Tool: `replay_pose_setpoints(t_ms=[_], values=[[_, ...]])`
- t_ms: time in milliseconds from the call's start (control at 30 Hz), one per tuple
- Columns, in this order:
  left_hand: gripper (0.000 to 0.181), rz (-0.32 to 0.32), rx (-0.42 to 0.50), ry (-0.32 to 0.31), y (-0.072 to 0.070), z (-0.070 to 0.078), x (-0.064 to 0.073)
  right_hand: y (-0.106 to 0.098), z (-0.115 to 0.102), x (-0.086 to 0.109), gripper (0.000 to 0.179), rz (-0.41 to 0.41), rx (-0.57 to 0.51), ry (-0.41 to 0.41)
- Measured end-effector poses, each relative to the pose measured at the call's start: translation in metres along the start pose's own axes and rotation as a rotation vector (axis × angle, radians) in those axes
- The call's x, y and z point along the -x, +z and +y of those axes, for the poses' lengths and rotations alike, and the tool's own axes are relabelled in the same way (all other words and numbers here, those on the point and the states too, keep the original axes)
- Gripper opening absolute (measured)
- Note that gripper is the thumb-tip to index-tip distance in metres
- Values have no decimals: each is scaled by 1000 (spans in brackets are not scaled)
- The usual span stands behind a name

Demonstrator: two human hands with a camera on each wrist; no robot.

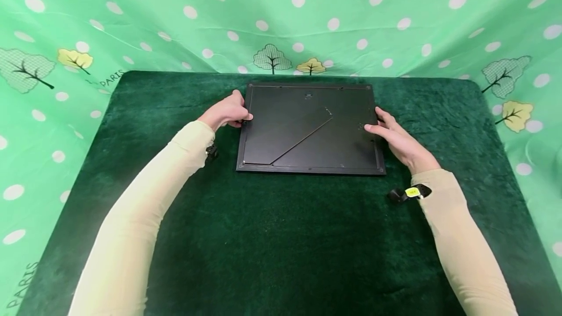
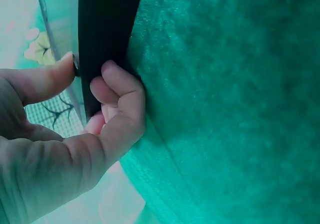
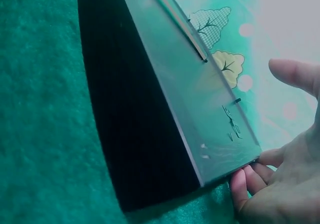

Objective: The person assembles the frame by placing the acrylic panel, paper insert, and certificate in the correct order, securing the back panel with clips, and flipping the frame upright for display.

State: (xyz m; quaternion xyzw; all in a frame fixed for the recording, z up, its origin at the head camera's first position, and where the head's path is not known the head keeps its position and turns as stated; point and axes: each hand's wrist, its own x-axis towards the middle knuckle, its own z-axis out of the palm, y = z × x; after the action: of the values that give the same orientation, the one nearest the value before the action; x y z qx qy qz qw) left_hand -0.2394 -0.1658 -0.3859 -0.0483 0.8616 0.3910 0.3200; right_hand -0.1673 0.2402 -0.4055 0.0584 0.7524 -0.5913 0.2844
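A black picture frame (image 1: 303, 135) lies back up, with the diagonal outline of its stand flap (image 1: 303, 140) showing. My left hand (image 1: 228, 111) grips the left side: its thumb (image 2: 55, 78) is at a small dark tab (image 2: 76, 65) on the rim, and its fingers curl against the outer side. At the opposite side is my right hand (image 1: 401, 140). Its fingertips touch the frame's edge, while the thumb (image 3: 290, 73) stands raised apart from the back panel (image 3: 200, 108). The front of the frame is hidden.
Dark green velvety cloth (image 1: 281, 238) covers the table. Behind it and at both sides hangs a light green curtain (image 1: 333, 23) with white dots and trees. Each wrist carries a small black camera mount, the right one (image 1: 410, 193) bearing a yellow label.
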Motion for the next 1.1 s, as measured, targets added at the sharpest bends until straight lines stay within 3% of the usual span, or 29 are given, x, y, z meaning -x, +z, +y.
replay_pose_setpoints(t_ms=[167,300,400,567,700,1100], values=[[44,31,-38,1,2,4,2,0,-2,0,91,5,11,-10],[41,78,-36,54,6,1,3,-1,-2,0,91,13,16,-21],[38,66,32,104,6,-7,1,-2,-1,0,91,14,31,-23],[34,-13,199,163,1,-22,-2,-5,2,0,90,-17,-7,-28],[33,-24,239,187,2,-27,-2,-7,3,0,87,-40,-63,-37],[34,69,101,147,9,-15,-1,-5,1,0,88,-39,-80,-24]])
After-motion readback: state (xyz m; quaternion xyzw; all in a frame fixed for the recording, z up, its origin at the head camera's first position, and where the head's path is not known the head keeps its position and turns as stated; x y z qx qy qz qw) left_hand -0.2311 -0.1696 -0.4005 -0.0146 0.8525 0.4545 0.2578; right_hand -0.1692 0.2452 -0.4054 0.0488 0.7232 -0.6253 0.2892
